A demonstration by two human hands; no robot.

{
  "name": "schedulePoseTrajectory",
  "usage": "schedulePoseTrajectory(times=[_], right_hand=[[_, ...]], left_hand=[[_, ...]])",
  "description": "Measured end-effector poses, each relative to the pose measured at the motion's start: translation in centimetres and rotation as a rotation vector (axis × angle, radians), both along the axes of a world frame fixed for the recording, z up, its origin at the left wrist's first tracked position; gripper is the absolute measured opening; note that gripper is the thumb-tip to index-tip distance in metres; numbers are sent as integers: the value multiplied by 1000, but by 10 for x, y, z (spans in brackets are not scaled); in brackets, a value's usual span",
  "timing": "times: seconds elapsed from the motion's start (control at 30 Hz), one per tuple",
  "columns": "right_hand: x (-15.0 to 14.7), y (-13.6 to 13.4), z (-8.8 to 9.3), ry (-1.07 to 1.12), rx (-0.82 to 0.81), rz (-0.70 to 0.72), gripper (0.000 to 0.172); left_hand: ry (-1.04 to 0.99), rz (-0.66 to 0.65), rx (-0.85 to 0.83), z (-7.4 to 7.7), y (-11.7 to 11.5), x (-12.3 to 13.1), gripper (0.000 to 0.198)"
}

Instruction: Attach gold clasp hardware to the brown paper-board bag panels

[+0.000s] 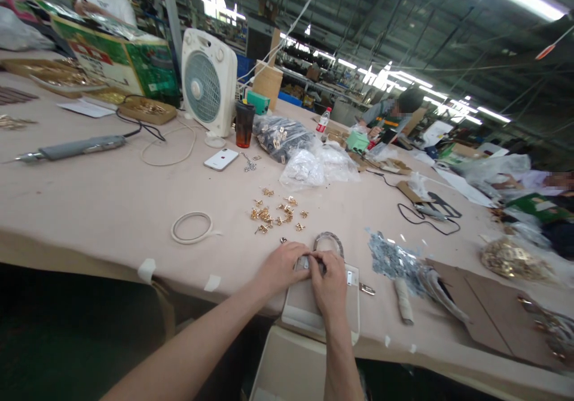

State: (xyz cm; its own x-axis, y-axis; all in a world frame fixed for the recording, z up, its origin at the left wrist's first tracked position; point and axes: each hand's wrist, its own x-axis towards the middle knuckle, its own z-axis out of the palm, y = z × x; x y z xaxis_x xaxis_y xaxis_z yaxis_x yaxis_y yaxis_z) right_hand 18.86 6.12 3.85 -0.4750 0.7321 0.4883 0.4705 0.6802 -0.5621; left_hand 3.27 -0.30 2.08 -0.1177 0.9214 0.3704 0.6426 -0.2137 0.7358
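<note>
A small off-white handbag [350, 311] lies at the table's front edge, with a dark ring-shaped handle [329, 238] at its top and a metal clasp [368, 290] sticking out to the right. My left hand [287, 266] is closed on the bag's upper left part. Beside it my right hand [330, 275] pinches the same upper edge, thumb and fingers nearly touching my left hand. Between the fingertips a small greyish piece shows; its details are hidden. Gold-coloured metal fittings [269, 214] are scattered just beyond my hands.
Left on the table are a coiled pale strip [192, 227] and a grey hand tool [83, 148] with a cord. Behind stand a box fan [208, 81], a dark cup [244, 125] and a phone [221, 159]. Silvery pieces [394, 257] and a brown panel [488, 305] lie right. Co-workers sit beyond.
</note>
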Motion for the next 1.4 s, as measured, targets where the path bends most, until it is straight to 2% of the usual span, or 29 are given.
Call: schedulePoseTrajectory(times=[0.33,0.5,0.6,0.7,0.8,0.9,1.03,1.1,1.2,1.3,1.4], right_hand=[[3,2,0,6,-36,56,14],[18,-13,6,282,-119,-70,26],[49,-8,11,449,-71,-218,25],[97,13,13,510,37,-466,30],[152,37,8,463,70,-699,41],[189,54,-6,323,-4,-779,55],[201,64,-27,77,-60,-760,62],[201,67,-32,27,-49,-737,60],[202,70,-34,62,-83,-714,58],[200,71,-26,291,-239,-660,56],[184,67,-6,766,-499,-480,49]], left_hand=[[-22,-10,-4,6,-1,-1,41],[-19,-3,-16,10,-3,1,43],[26,-9,-30,11,-2,1,44],[81,-22,8,10,0,1,47],[149,-27,106,14,-1,3,51],[250,-42,196,22,-4,9,45],[400,-190,209,36,2,34,38],[456,-263,138,41,10,52,44],[495,-303,53,41,23,74,57],[491,-293,36,35,32,86,55],[465,-262,32,28,34,89,52]])
